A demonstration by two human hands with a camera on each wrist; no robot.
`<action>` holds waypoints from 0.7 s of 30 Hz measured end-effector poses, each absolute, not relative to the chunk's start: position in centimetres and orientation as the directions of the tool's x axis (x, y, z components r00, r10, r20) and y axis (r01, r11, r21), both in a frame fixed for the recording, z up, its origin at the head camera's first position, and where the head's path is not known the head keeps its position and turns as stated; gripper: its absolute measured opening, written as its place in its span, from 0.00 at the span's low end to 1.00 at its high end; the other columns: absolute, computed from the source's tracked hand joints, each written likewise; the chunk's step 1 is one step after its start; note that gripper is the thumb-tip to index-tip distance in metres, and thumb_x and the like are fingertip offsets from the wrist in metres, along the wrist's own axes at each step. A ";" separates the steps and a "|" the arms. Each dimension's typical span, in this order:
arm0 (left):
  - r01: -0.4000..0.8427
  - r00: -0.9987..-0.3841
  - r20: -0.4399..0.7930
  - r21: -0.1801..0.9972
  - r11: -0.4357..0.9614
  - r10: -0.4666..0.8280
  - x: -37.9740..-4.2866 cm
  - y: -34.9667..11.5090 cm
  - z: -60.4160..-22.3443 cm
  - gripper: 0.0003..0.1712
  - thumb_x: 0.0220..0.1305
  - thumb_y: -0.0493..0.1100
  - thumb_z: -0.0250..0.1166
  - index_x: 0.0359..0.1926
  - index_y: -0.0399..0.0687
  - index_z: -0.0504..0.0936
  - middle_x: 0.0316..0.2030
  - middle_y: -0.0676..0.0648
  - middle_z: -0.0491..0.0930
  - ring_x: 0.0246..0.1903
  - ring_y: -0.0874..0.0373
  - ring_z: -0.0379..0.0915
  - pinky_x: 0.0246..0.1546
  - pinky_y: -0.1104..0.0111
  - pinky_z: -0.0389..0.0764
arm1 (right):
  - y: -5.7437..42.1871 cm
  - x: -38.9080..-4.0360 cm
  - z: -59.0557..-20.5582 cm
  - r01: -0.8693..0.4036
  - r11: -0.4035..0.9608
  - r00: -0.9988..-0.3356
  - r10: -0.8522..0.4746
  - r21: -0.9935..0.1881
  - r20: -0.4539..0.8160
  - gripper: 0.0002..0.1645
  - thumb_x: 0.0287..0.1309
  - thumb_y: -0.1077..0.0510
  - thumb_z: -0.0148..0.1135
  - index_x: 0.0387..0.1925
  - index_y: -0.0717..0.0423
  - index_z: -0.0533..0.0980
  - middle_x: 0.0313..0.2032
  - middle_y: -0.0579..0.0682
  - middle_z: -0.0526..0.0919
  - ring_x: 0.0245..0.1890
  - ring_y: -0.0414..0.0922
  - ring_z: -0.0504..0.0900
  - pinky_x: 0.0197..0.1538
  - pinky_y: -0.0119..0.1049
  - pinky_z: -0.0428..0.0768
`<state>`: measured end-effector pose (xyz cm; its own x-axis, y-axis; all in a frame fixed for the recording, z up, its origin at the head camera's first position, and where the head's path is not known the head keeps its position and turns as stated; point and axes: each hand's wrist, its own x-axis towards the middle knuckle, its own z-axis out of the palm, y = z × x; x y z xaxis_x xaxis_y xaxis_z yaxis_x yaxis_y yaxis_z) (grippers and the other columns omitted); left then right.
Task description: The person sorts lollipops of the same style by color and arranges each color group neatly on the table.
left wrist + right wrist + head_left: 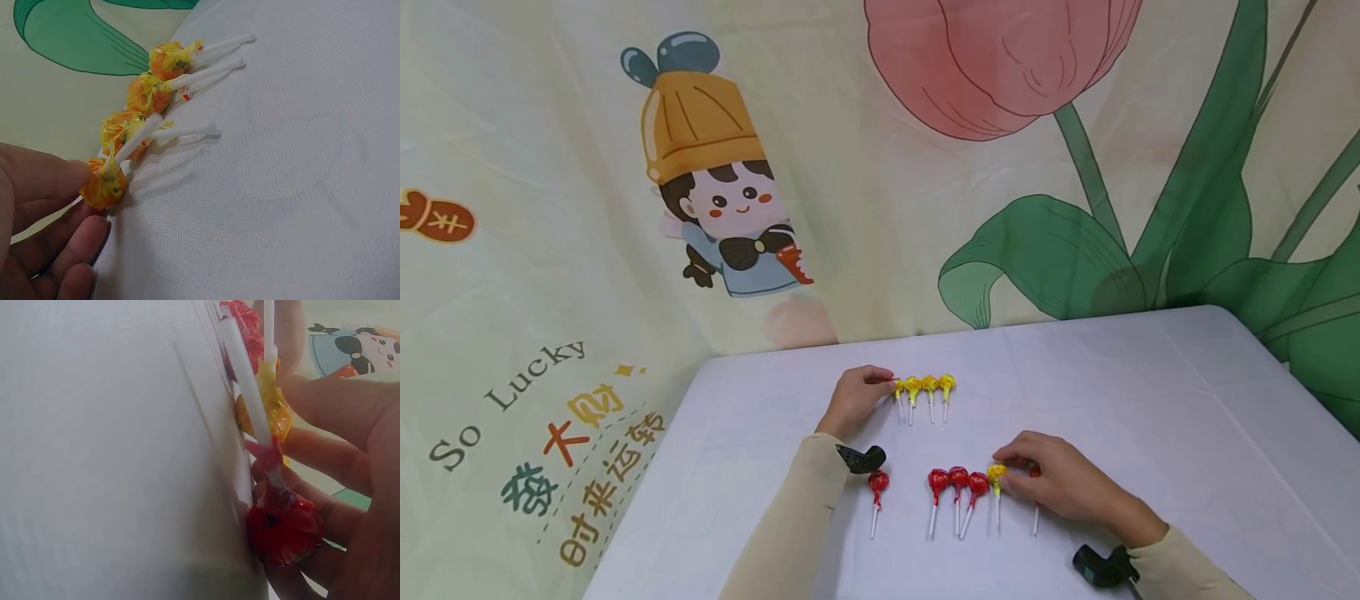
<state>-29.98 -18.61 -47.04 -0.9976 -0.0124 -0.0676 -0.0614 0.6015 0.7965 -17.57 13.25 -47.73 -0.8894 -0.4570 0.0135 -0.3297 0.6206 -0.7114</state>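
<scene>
My left hand (855,398) pinches the head of the leftmost yellow lollipop (104,184) at the end of the back row. Beside it lie three more yellow lollipops (930,385), sticks toward me. In the front row my right hand (1063,479) holds another yellow lollipop (997,473) by its wrapped head between thumb and fingers. Just left of that lie three red lollipops (958,477). A further red lollipop (286,528) sits under the right hand's fingers, partly hidden in the head view.
A lone red lollipop (877,482) lies near the left wrist, apart from the others. All rest on a white-covered table (760,467). Behind the table's back edge hangs a printed cloth (865,208). A black wrist camera (1105,567) sits on the right wrist.
</scene>
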 end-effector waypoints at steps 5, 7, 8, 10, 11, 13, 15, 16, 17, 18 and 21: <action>-0.078 -0.997 -0.077 0.806 0.586 -0.026 -30.0 -18.6 -47.2 0.10 0.66 0.44 0.67 0.46 0.49 0.87 0.46 0.49 0.83 0.51 0.50 0.74 0.56 0.56 0.74 | 13.1 -17.5 -47.8 -0.337 0.636 -0.897 -0.441 -0.694 0.031 0.17 0.61 0.45 0.69 0.49 0.45 0.83 0.40 0.33 0.78 0.39 0.38 0.75 0.45 0.34 0.79; -0.097 -0.995 -0.092 0.813 0.574 -0.039 -29.9 -18.6 -47.1 0.10 0.67 0.44 0.67 0.47 0.49 0.87 0.47 0.49 0.83 0.51 0.51 0.74 0.56 0.56 0.75 | 13.1 -17.5 -47.8 -0.337 0.641 -0.900 -0.434 -0.690 0.037 0.16 0.60 0.45 0.70 0.48 0.45 0.84 0.40 0.33 0.78 0.39 0.38 0.75 0.45 0.34 0.79; -0.105 -0.994 -0.097 0.817 0.567 -0.045 -29.9 -18.6 -47.1 0.11 0.67 0.45 0.67 0.47 0.50 0.87 0.47 0.49 0.83 0.51 0.51 0.75 0.56 0.56 0.75 | 13.1 -17.5 -47.9 -0.336 0.644 -0.902 -0.430 -0.687 0.038 0.16 0.60 0.45 0.70 0.48 0.45 0.84 0.40 0.33 0.78 0.39 0.37 0.75 0.45 0.33 0.79; -0.119 -0.993 -0.106 0.824 0.554 -0.056 -29.9 -18.6 -47.1 0.11 0.68 0.46 0.66 0.48 0.49 0.87 0.47 0.49 0.83 0.49 0.52 0.75 0.54 0.57 0.76 | 13.0 -17.5 -47.9 -0.337 0.647 -0.904 -0.425 -0.684 0.044 0.16 0.60 0.46 0.71 0.47 0.45 0.84 0.40 0.33 0.78 0.39 0.37 0.75 0.45 0.33 0.79; -0.126 -0.992 -0.111 0.827 0.548 -0.062 -29.9 -18.6 -47.1 0.12 0.68 0.46 0.66 0.48 0.49 0.87 0.47 0.49 0.83 0.48 0.52 0.75 0.53 0.58 0.77 | 13.0 -17.5 -47.9 -0.337 0.649 -0.905 -0.423 -0.682 0.045 0.16 0.60 0.46 0.71 0.47 0.45 0.84 0.39 0.33 0.79 0.39 0.37 0.75 0.45 0.34 0.80; -0.140 -0.990 -0.120 0.833 0.535 -0.071 -29.9 -18.6 -47.1 0.12 0.68 0.47 0.66 0.49 0.49 0.86 0.47 0.49 0.82 0.47 0.52 0.76 0.52 0.58 0.77 | 12.9 -17.5 -48.0 -0.335 0.654 -0.907 -0.418 -0.678 0.045 0.15 0.59 0.46 0.71 0.47 0.45 0.84 0.40 0.33 0.79 0.39 0.37 0.75 0.46 0.34 0.80; -0.147 -0.989 -0.127 0.839 0.524 -0.075 -29.9 -18.7 -47.2 0.12 0.69 0.47 0.65 0.49 0.49 0.86 0.46 0.49 0.82 0.46 0.52 0.76 0.51 0.59 0.78 | 12.9 -17.5 -48.0 -0.334 0.659 -0.908 -0.417 -0.674 0.043 0.15 0.58 0.46 0.72 0.46 0.44 0.84 0.39 0.33 0.79 0.39 0.37 0.75 0.45 0.34 0.80; -0.150 -0.989 -0.130 0.842 0.519 -0.076 -29.8 -18.7 -47.1 0.13 0.69 0.47 0.65 0.49 0.49 0.86 0.46 0.49 0.82 0.45 0.52 0.76 0.50 0.59 0.78 | 12.9 -17.5 -48.0 -0.332 0.662 -0.909 -0.415 -0.672 0.040 0.15 0.58 0.46 0.72 0.46 0.44 0.84 0.39 0.33 0.79 0.39 0.37 0.75 0.45 0.34 0.80; -0.151 -0.989 -0.130 0.844 0.514 -0.076 -29.8 -18.8 -47.1 0.13 0.69 0.47 0.65 0.50 0.48 0.86 0.46 0.49 0.82 0.45 0.52 0.76 0.50 0.59 0.78 | 12.8 -17.5 -48.0 -0.329 0.665 -0.909 -0.414 -0.670 0.036 0.15 0.58 0.46 0.73 0.46 0.43 0.84 0.39 0.33 0.79 0.39 0.37 0.75 0.45 0.34 0.80; -0.152 -0.988 -0.132 0.848 0.508 -0.076 -29.7 -18.8 -47.0 0.13 0.69 0.47 0.65 0.50 0.48 0.86 0.45 0.49 0.83 0.45 0.52 0.76 0.49 0.60 0.77 | 12.8 -17.5 -47.9 -0.328 0.666 -0.910 -0.414 -0.670 0.033 0.15 0.57 0.46 0.73 0.45 0.43 0.84 0.39 0.33 0.79 0.39 0.37 0.75 0.45 0.34 0.80; -0.158 -0.987 -0.137 0.852 0.500 -0.078 -29.5 -18.9 -46.9 0.13 0.70 0.47 0.64 0.50 0.48 0.86 0.43 0.49 0.83 0.43 0.53 0.77 0.46 0.61 0.77 | 12.8 -17.4 -47.9 -0.328 0.673 -0.910 -0.414 -0.663 0.029 0.14 0.57 0.47 0.73 0.45 0.42 0.85 0.39 0.33 0.79 0.38 0.37 0.74 0.45 0.34 0.80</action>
<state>-29.49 -18.89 -46.92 -0.9874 -0.0785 -0.1374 -0.1582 0.4995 0.8517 -17.39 12.76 -47.85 -0.9097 -0.4142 0.0293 -0.3278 0.6731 -0.6629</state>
